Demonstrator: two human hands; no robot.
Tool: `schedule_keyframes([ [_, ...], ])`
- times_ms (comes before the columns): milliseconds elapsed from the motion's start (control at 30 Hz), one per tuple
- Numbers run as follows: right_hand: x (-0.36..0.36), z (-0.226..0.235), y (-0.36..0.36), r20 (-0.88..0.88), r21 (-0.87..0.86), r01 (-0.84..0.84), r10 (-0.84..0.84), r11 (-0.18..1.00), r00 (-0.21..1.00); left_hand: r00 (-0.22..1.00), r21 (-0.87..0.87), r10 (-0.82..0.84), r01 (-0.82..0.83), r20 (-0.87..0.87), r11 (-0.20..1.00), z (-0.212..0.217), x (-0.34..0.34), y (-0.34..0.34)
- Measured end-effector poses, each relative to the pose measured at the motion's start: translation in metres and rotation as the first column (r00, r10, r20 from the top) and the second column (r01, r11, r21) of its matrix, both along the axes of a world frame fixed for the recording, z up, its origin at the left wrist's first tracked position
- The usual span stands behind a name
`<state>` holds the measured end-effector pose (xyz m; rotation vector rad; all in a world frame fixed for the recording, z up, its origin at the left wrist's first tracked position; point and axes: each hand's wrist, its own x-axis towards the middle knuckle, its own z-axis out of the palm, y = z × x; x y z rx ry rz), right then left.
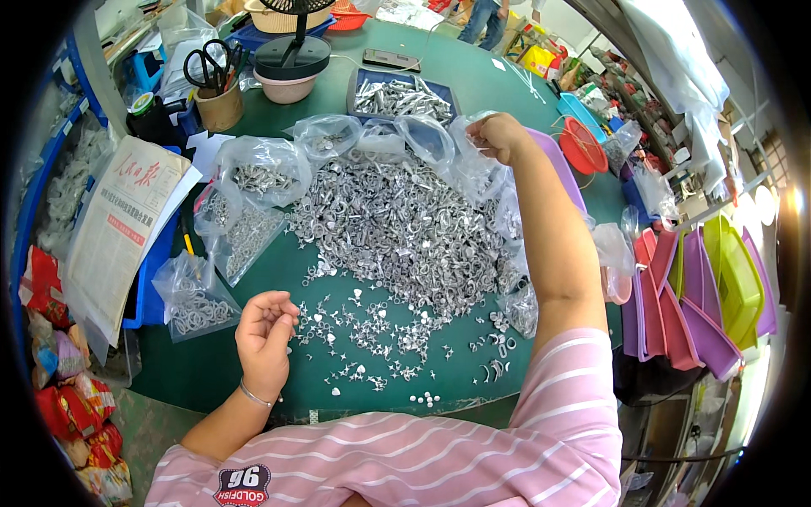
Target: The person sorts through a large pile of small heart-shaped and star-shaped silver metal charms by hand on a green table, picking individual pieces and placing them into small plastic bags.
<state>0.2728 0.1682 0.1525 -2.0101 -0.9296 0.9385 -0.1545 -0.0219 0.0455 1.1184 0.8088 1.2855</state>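
A wide heap of small silver metal pieces [397, 220] covers the middle of the green table. On its near side, smaller star-like and heart-like pieces [380, 325] lie spread in a loose patch. My left hand [265, 338] hovers just left of that patch, fingers curled and thumb against them; whatever they hold is hidden. Stretched to the far right, my right hand [500, 138] has bent fingers at the mouth of a clear plastic bag [475, 173]. Its fingertips are partly hidden, and I cannot tell whether a piece is between them.
More clear bags [262, 173] of sorted pieces ring the heap. A blue tray [401, 95] of metal parts stands behind. At the back left are a small fan [292, 56] and a cup of scissors [219, 106]. Pink, purple and green bins [688, 291] hang at the right.
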Motion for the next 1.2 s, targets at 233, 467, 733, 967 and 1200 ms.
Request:
schedule_keyframes([
  [233,0.025,-0.010,0.001,0.662,-0.145,-0.446,0.421,0.883,0.620,0.999,0.040,-0.019,0.021,-0.037,0.999,0.003,-0.002,-0.001],
  [467,-0.035,0.003,-0.075,0.786,0.427,-0.440,-0.085,0.790,0.612,0.997,0.008,0.000,0.000,-0.072,1.000,0.003,-0.012,-0.002],
  [733,-0.114,-0.045,-0.260,0.557,0.108,-0.729,0.566,0.676,0.608,0.984,0.051,0.107,-0.100,-0.144,0.994,-0.005,-0.048,0.000],
  [967,-0.166,-0.100,-0.386,0.256,0.009,-0.428,0.411,0.904,0.875,0.975,0.016,0.073,-0.071,-0.210,0.997,-0.008,-0.059,-0.007],
  [1200,-0.211,-0.124,-0.382,0.544,0.156,-0.441,0.296,0.884,0.785,0.965,-0.018,-0.139,0.138,-0.221,0.990,0.009,-0.011,-0.043],
])
